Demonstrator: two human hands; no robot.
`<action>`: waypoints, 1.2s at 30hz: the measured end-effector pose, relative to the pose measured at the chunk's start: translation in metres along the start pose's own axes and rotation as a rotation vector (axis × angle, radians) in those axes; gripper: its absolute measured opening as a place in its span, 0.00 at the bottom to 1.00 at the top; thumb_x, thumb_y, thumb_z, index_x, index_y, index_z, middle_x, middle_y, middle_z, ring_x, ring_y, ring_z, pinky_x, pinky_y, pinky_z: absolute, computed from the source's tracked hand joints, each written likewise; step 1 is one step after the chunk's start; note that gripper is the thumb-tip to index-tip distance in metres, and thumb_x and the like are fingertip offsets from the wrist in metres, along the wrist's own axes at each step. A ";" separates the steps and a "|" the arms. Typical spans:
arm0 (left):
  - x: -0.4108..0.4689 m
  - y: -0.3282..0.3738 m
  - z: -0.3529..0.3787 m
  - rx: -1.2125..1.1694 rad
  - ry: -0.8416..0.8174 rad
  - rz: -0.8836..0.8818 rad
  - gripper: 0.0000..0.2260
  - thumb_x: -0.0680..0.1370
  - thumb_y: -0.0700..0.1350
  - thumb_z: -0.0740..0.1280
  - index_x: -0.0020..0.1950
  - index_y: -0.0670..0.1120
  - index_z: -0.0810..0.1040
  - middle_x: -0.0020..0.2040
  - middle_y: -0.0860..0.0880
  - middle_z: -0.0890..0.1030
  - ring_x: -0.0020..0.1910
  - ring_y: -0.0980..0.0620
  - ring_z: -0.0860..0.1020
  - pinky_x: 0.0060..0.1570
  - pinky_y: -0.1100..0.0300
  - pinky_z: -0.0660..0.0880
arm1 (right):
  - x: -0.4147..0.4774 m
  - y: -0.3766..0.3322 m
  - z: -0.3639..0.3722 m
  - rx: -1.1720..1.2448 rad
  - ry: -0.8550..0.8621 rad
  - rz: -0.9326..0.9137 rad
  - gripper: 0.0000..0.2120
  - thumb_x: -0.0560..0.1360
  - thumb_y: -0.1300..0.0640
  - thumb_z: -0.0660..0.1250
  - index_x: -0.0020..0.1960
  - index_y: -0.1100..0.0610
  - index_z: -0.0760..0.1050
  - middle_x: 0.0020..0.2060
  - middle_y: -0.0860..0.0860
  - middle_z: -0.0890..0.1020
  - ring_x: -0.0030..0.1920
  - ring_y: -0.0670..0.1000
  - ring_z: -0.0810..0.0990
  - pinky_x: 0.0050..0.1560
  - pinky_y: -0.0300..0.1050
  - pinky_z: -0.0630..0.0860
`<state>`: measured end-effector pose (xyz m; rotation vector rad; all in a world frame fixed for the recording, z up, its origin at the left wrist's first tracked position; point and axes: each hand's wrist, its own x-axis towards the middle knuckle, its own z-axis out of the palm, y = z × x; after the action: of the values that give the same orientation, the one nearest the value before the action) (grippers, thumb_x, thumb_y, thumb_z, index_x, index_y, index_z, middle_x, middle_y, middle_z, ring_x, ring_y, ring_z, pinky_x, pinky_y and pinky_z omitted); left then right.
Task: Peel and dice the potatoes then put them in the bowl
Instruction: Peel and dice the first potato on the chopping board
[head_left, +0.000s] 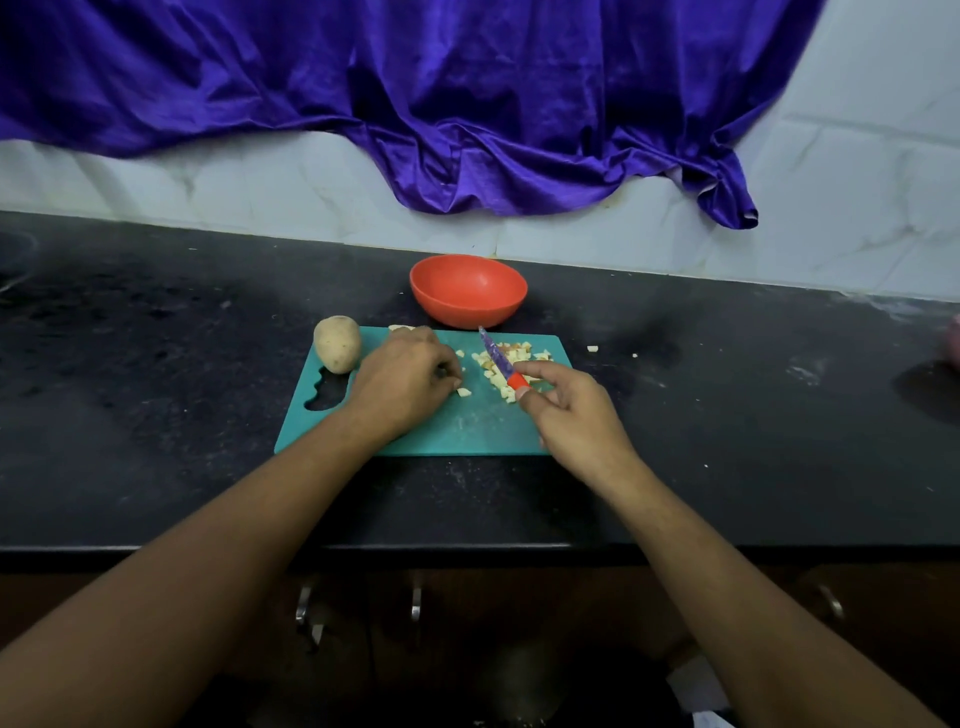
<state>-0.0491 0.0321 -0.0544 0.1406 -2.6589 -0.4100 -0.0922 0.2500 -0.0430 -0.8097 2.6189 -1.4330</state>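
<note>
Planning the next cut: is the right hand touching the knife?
Touching. The head view shows the right hand pinching the red handle of the knife between its fingers.

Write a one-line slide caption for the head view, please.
Right hand holds a knife over diced potato on a teal cutting board; left hand alongside, whole potato and red bowl nearby.

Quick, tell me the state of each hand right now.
Left hand: fingers curled over the cutting board; holding anything cannot be told.
Right hand: closed on the knife handle.
</note>
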 end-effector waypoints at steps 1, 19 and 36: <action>0.003 0.004 0.003 0.005 0.002 0.005 0.02 0.77 0.49 0.73 0.48 0.55 0.85 0.49 0.52 0.80 0.53 0.49 0.76 0.47 0.50 0.77 | 0.000 0.001 -0.002 0.004 0.005 0.000 0.14 0.80 0.55 0.66 0.64 0.44 0.80 0.25 0.48 0.70 0.28 0.54 0.70 0.35 0.59 0.76; 0.030 0.020 0.011 -0.091 -0.104 -0.020 0.04 0.74 0.52 0.76 0.48 0.56 0.87 0.43 0.58 0.85 0.47 0.55 0.80 0.46 0.53 0.79 | -0.001 0.003 -0.006 0.039 0.018 0.015 0.15 0.82 0.55 0.66 0.67 0.44 0.78 0.25 0.49 0.71 0.30 0.55 0.71 0.38 0.63 0.77; -0.016 -0.035 -0.023 -0.152 -0.075 -0.131 0.15 0.75 0.59 0.74 0.55 0.50 0.86 0.50 0.58 0.84 0.50 0.59 0.78 0.50 0.60 0.76 | 0.003 -0.007 0.025 -0.018 -0.044 -0.035 0.15 0.81 0.53 0.66 0.67 0.44 0.78 0.25 0.47 0.72 0.28 0.52 0.73 0.32 0.54 0.73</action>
<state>-0.0230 -0.0045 -0.0518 0.2576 -2.6879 -0.6701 -0.0844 0.2258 -0.0509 -0.8833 2.6015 -1.3861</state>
